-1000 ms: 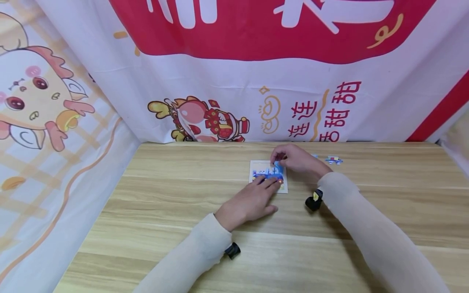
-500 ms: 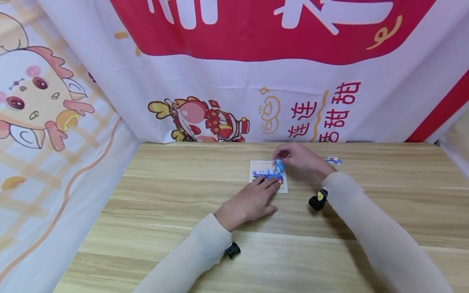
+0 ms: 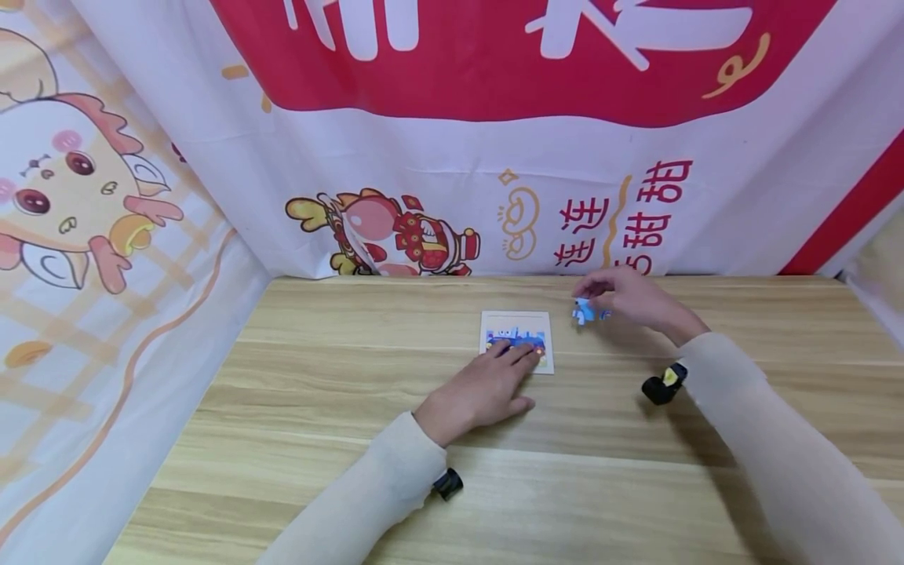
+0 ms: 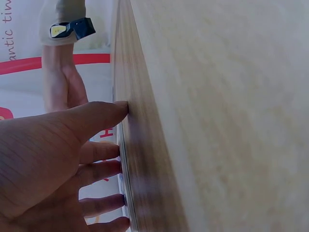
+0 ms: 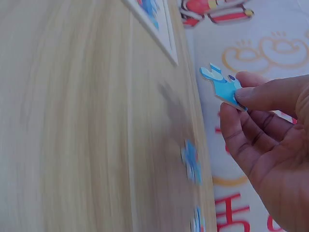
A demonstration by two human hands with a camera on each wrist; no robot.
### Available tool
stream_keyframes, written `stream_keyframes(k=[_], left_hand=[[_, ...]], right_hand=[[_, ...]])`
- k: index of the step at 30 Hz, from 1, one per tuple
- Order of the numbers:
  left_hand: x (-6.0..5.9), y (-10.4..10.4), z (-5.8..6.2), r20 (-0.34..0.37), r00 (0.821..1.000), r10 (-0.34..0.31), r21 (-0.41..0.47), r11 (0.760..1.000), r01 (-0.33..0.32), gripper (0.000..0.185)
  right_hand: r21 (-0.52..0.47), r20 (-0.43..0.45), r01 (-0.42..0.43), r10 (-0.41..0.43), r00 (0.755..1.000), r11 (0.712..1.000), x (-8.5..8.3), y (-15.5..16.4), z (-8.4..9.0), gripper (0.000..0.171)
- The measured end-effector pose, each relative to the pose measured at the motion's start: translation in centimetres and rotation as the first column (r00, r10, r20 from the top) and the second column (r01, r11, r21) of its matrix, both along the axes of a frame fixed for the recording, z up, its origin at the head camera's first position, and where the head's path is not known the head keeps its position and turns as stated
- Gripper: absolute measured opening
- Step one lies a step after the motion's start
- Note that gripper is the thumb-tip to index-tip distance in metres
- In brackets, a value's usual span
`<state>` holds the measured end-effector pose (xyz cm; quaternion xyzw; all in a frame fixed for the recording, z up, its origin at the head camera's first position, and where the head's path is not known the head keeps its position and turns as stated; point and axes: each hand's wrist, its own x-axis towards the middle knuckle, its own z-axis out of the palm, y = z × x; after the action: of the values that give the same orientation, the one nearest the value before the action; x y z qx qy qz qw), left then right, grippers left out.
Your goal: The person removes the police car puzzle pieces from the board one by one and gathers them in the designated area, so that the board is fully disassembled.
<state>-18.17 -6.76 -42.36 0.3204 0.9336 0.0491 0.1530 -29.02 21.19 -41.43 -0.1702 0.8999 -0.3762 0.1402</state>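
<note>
On the worktop (image 3: 353, 392) we see the puzzle board (image 3: 516, 319), near edge hidden under our flat, straight-fingered left hand (image 3: 480, 388), while our right hand (image 3: 632, 302), just right of it, pinches a blue puzzle piece (image 3: 583, 312) above the surface.

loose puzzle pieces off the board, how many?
3. One pinched in the right hand: blue piece, above the table. Two lie on the table near it. The hand may hide others in the head view.
</note>
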Motion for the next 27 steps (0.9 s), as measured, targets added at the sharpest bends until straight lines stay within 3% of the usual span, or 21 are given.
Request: stream_keyframes(k=[7, 19, 27], left_hand=[[-0.1, 0.0, -0.2, -0.002, 1.0, 0.003, -0.008, 1.0, -0.003, 0.073], [0.1, 0.0, -0.1, 0.003, 1.0, 0.004, -0.004, 1.0, -0.004, 0.073], [0.1, 0.0, -0.1, -0.009, 1.0, -0.002, -0.012, 1.0, 0.002, 0.073]], right_hand=[[0.016, 0.02, 0.047, -0.047, 0.999, 0.999, 0.1, 3.5, 0.2, 0.028], [0.063, -0.019, 0.103, -0.102, 0.995, 0.993, 0.1, 7.9, 0.1, 0.031], [0.086, 0.031, 0.137, -0.14, 0.99, 0.987, 0.1, 10.4, -0.4, 0.034]])
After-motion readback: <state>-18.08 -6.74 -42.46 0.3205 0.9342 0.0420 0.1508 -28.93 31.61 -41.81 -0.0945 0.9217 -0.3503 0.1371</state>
